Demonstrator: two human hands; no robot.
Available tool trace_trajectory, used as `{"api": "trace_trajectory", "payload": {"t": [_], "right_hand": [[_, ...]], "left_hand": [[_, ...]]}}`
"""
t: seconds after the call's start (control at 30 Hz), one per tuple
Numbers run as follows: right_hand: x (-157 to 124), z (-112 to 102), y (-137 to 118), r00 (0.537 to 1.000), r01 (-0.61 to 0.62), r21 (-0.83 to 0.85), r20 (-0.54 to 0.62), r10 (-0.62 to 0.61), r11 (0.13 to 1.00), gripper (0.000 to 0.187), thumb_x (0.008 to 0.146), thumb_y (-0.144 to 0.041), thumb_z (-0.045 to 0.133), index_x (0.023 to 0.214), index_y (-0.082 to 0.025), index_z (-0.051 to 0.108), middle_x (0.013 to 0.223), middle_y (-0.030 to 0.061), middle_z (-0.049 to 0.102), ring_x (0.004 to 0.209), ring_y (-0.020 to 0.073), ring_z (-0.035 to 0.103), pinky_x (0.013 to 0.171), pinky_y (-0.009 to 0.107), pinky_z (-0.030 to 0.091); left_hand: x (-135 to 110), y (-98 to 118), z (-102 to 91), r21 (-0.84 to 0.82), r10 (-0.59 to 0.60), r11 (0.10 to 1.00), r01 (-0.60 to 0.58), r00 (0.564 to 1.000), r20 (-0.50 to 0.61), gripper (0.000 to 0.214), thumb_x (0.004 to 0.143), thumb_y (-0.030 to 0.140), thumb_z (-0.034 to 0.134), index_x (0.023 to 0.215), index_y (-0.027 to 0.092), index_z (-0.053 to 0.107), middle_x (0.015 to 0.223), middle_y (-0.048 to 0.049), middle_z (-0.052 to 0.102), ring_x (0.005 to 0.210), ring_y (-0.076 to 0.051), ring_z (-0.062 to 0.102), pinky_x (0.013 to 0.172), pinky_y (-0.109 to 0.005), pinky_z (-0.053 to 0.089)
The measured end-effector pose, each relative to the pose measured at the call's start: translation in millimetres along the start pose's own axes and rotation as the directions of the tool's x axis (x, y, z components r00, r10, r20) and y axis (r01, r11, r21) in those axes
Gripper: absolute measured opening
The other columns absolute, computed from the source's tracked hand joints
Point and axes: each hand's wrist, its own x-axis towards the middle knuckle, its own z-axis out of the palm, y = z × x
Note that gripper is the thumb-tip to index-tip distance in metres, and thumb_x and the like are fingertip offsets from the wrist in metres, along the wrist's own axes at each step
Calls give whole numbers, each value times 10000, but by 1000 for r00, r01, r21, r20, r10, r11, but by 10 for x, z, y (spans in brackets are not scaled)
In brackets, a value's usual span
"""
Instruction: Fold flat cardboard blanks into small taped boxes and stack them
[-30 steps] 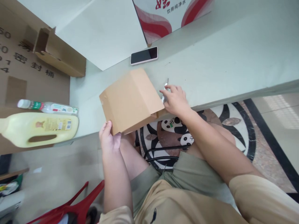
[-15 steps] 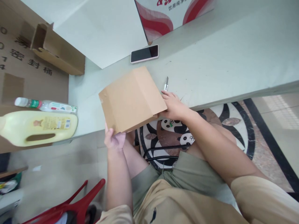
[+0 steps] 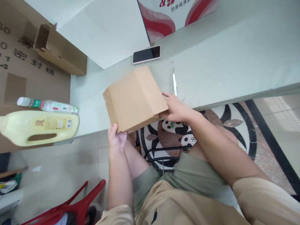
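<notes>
A flat, folded brown cardboard box (image 3: 134, 98) is held over the near edge of the pale table (image 3: 222, 62). My left hand (image 3: 116, 138) grips its lower near corner from below, thumb on top. My right hand (image 3: 175, 107) holds the box's right edge, fingers curled under the flap. A small utility knife (image 3: 174, 83) lies on the table just beyond my right hand, not touched.
A phone (image 3: 146, 54) lies face up behind the box. At the left lie a yellow jug (image 3: 38, 127), a clear bottle (image 3: 48, 106) and an open cardboard box (image 3: 59, 51) on printed cardboard. A red-and-white carton (image 3: 173, 15) stands at the back. A red chair (image 3: 70, 206) is lower left.
My right hand let go of the utility knife, which now lies on the table, and moved onto the box's right edge. My left hand shifted slightly along the near corner.
</notes>
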Motion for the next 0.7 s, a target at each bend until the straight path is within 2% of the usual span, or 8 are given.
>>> {"api": "trace_trajectory", "payload": {"t": [0.1, 0.2, 0.27, 0.43, 0.6, 0.7], "right_hand": [[-16, -18, -39, 999, 25, 147, 41, -31, 989, 364, 822, -344, 658, 1159, -207, 675, 1240, 111, 709, 1229, 341, 617, 1120, 597, 401], [-35, -51, -46, 998, -10, 309, 57, -8, 951, 357, 803, -370, 687, 1117, -202, 656, 1154, 89, 738, 1061, 296, 684, 901, 445, 533], [-47, -67, -48, 998, -33, 375, 54, 14, 926, 383, 779, -348, 710, 1126, -200, 647, 1161, 88, 739, 1064, 290, 687, 846, 400, 536], [-54, -50, -54, 999, -35, 436, -9, 42, 900, 474, 764, -380, 731, 1189, -194, 633, 1208, 101, 727, 1099, 298, 681, 860, 400, 532], [-45, -31, -40, 992, -60, 392, -77, 97, 918, 332, 803, -379, 678, 1065, -175, 669, 1002, 83, 749, 869, 234, 685, 731, 340, 511], [-37, -43, -34, 990, -32, 387, -116, 83, 922, 325, 800, -372, 672, 1058, -174, 671, 991, 79, 746, 855, 221, 675, 733, 332, 506]], "left_hand": [[25, -16, -12, -16, -34, 999, 34, 999, -28, 490, 610, 495, 847, 979, 193, 730, 1047, -87, 752, 906, -223, 695, 722, -313, 549], [26, -17, -1, -28, -51, 998, 50, 998, -42, 485, 605, 491, 843, 970, 190, 739, 1066, -88, 761, 923, -233, 702, 711, -314, 549], [15, -14, 19, -29, -56, 998, 55, 997, -47, 491, 609, 499, 835, 981, 190, 749, 1090, -92, 764, 950, -240, 703, 712, -313, 552], [8, -12, 65, -35, -50, 998, 48, 997, -61, 506, 646, 512, 799, 1035, 192, 758, 1128, -101, 763, 1069, -260, 692, 776, -314, 562], [2, -29, 121, -58, -41, 998, 38, 997, -61, 561, 653, 550, 796, 1102, 217, 749, 1224, -105, 737, 1127, -277, 682, 783, -322, 576], [-34, -48, 164, -80, 7, 997, -10, 999, -35, 607, 653, 619, 782, 1127, 243, 737, 1284, -98, 711, 1231, -294, 635, 828, -330, 579]]}}
